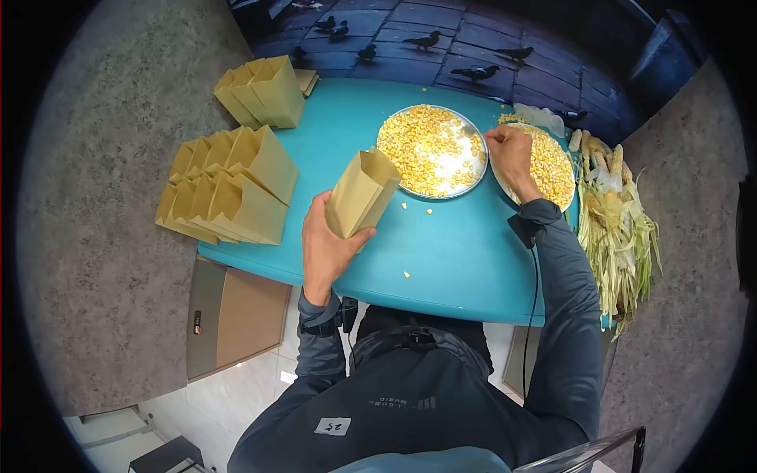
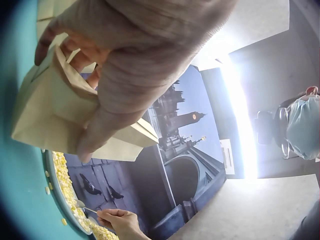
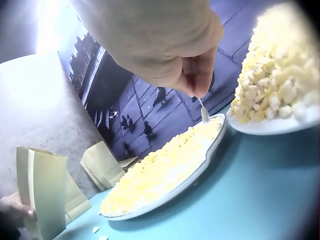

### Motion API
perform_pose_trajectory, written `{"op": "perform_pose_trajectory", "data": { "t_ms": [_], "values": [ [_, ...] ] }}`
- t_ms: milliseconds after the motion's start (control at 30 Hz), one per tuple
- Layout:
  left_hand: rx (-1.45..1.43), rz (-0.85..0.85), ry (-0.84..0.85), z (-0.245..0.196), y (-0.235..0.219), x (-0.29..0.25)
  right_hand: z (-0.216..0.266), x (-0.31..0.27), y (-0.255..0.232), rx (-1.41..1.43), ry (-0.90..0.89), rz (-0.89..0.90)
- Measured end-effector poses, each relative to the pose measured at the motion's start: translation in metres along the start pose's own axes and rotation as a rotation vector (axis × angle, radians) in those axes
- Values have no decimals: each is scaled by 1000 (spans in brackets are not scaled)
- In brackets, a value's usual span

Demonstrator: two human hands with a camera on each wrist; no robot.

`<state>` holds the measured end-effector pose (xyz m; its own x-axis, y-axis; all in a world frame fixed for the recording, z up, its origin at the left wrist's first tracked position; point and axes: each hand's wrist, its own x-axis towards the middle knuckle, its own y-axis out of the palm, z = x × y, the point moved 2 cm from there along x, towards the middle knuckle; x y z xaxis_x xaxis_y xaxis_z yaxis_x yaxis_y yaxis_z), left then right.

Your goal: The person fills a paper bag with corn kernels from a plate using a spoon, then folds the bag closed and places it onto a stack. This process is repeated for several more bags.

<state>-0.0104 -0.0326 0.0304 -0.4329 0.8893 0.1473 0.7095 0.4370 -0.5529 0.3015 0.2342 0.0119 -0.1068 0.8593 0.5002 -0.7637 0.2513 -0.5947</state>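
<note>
My left hand [image 1: 327,248] grips an opened brown paper bag [image 1: 361,197] low on its sides, its mouth tilted toward the back of the table. In my right hand [image 1: 512,162] the thumb and fingertips pinch the thin handle of a small spoon [image 3: 204,114]. The spoon's bowl [image 2: 81,204] reaches over the near plate's rim. That round metal plate [image 1: 441,195] carries loose yellow corn kernels [image 1: 418,146], with bare metal showing on its right side. Below my right forearm a second plate lies heaped with paler kernels [image 1: 552,169].
Opened paper bags [image 1: 229,185] stand in rows at the left, with more bags [image 1: 264,91] behind them. Corn cobs with husks [image 1: 611,205] hang over the right edge. A few stray kernels [image 1: 407,274] lie on the teal table [image 1: 465,268]. A printed backdrop [image 1: 441,39] closes the rear.
</note>
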Motion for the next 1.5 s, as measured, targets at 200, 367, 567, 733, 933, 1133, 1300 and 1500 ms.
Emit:
{"op": "perform_pose_trajectory", "data": {
  "t_ms": [200,367,567,733,933,1133,1300,1500],
  "values": [
    [-2,1,14,-2,8,6,20,-34,28,197,275,104],
    [109,-58,93,4,10,6,29,-35,49,522,578,224],
    [158,-45,109,2,14,14,25,-31,46,811,765,234],
    [195,-16,87,-8,27,28,42,-22,8,834,701,199],
    [211,27,60,-19,44,40,93,-23,-33,742,380,273],
    [138,45,72,-16,57,41,118,-42,-35,265,-424,143],
    [137,-1,70,-13,47,35,40,-25,-22,138,-205,15],
    [55,-39,33,-2,35,28,28,-48,5,151,172,102]
  ]
}}
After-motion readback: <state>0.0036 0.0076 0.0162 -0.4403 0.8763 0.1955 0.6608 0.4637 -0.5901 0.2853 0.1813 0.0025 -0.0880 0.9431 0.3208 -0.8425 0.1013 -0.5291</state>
